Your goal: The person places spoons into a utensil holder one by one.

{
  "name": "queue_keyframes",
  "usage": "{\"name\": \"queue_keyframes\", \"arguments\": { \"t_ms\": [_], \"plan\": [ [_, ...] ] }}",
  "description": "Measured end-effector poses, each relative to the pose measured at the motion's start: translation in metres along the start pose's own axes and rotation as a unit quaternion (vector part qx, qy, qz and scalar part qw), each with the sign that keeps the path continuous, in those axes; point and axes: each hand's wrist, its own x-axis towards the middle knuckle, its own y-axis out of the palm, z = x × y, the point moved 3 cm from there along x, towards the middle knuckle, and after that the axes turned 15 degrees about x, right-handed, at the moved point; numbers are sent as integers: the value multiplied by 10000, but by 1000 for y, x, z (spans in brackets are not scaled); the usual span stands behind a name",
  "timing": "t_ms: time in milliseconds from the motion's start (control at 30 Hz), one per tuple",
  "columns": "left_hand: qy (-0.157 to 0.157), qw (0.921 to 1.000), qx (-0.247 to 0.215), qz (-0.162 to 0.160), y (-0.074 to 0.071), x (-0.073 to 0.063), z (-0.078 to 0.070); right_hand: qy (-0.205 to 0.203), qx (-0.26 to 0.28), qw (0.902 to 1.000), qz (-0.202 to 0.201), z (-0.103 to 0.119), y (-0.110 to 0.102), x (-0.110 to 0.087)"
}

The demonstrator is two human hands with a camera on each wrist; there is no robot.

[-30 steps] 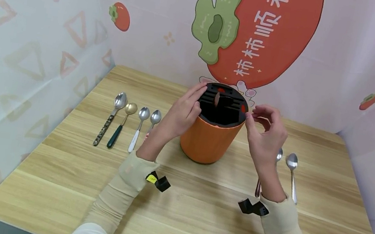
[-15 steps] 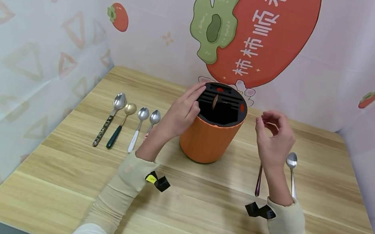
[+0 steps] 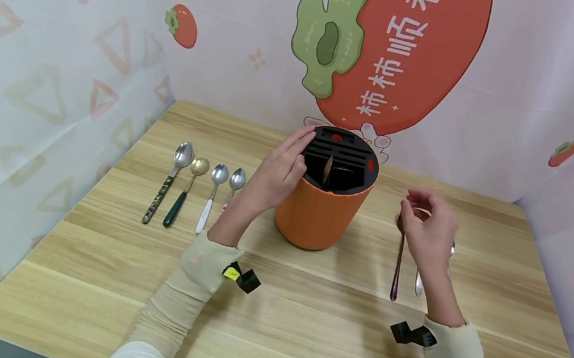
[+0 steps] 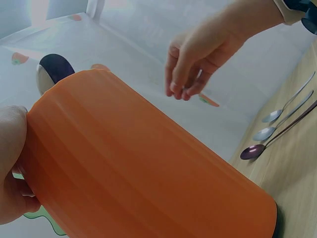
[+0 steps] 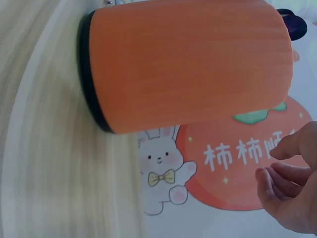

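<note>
While the left hand (image 3: pixel 275 176) lays straight fingers against the orange holder (image 3: pixel 317 217), probably steadying it upright on the worktop (image 3: pixel 307 343), the right hand (image 3: pixel 431 230), loosely curled, pinching nothing, hangs near three spoons (image 4: pixel 264 133).

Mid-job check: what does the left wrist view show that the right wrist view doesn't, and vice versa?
Only the left wrist view shows the left hand at the orange holder's upper end and three spoons side by side on the table.

Only the right wrist view shows the printed rabbit and the white lettering on the backdrop.

Both show the orange holder, a dark rounded piece sticking up past its rim, part of the table, and the right hand, holding nothing.
</note>
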Motion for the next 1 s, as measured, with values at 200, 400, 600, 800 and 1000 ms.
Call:
{"name": "queue_keyframes", "arguments": {
  "t_ms": [200,400,600,800,1000],
  "plan": [
    [-31,10000,-8,21,0,-1,1,362,-655,9955,589,-21,-9,-4],
    [-71,10000,8,43,1,-2,2,693,-1114,9862,1012,-41,-19,-7],
    [-71,10000,-6,18,0,-2,2,671,-1522,9772,1319,-55,-26,-9],
    [-77,10000,9,57,0,-1,1,861,-1967,9618,1699,-69,-29,-8],
    [-111,9999,13,129,0,-1,0,873,-2045,9582,1801,-83,-32,-7]
  ]
}}
